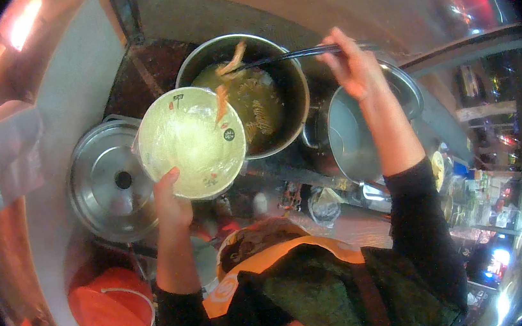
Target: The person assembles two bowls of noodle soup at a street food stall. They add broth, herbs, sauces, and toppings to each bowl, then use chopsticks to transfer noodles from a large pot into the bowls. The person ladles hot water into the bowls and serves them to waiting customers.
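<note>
My left hand (173, 199) grips the near rim of a pale green bowl (187, 147), which looks lined with clear plastic film. One piece of food (221, 102) lies at the bowl's right edge. My right hand (351, 63) holds dark chopsticks (297, 54), whose tips are at another long, light-brown piece of food (234, 60) over a large metal pot (305, 109). Inside the pot is a yellowish broth (277, 93) with ridged or skewered pieces of food (261, 114) in it. The bowl overlaps the pot's left edge.
Left of the bowl lies a round metal lid (100, 195). A second large pot (352, 138) stands under my right forearm. A red bucket (113, 310) is at the lower left, and a clear plastic bag or tub (325, 209) lies near my front.
</note>
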`<state>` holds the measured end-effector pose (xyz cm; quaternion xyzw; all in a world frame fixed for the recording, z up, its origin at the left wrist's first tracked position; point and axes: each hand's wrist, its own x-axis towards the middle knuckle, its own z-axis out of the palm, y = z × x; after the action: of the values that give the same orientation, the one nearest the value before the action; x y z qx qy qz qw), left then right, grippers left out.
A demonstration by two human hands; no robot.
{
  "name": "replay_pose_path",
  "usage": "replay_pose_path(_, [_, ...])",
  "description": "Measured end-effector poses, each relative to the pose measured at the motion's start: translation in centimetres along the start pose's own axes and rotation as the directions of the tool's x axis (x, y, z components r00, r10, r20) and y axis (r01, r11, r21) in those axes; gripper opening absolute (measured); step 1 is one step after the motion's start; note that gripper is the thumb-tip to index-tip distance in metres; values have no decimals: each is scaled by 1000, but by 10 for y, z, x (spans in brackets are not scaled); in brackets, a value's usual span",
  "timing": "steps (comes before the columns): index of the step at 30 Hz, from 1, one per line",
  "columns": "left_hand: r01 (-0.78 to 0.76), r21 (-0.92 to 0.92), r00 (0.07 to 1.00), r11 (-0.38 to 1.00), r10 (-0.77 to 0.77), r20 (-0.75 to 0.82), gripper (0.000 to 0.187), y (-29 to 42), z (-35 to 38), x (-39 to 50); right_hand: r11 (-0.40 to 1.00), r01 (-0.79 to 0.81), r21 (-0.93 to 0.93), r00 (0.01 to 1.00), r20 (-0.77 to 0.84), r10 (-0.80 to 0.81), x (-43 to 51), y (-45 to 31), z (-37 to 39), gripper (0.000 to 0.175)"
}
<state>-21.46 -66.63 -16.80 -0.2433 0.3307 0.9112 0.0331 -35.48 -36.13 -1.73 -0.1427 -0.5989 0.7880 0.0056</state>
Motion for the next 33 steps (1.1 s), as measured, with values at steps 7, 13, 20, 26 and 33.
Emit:
replay_pose_path(7, [-87, -180, 995, 980, 95, 36, 61, -7, -12, -9, 939, 248, -239, 915, 375, -147, -23, 7, 31, 29])
replay_pose_path(13, [-50, -183, 998, 982, 42, -44, 61, -28, -46, 0, 572, 241, -784, 957, 291, -3, 72, 80, -31, 19])
replay_pose_path(20, [-69, 44, 992, 997, 73, -100, 55, -35, -56, -3, 244, 598, -763, 801, 563, -203, 123, 160, -29, 20])
replay_pose_path(26, [-139, 32, 982, 990, 142, -128, 50, -36, -55, 0, 759, 209, -617, 977, 99, -189, 134, 150, -24, 23])
replay_pose_path(33, [47, -94, 995, 994, -56, -88, 61, -34, -62, -5, 945, 125, -302, 983, -88, -158, 116, 119, -35, 19])
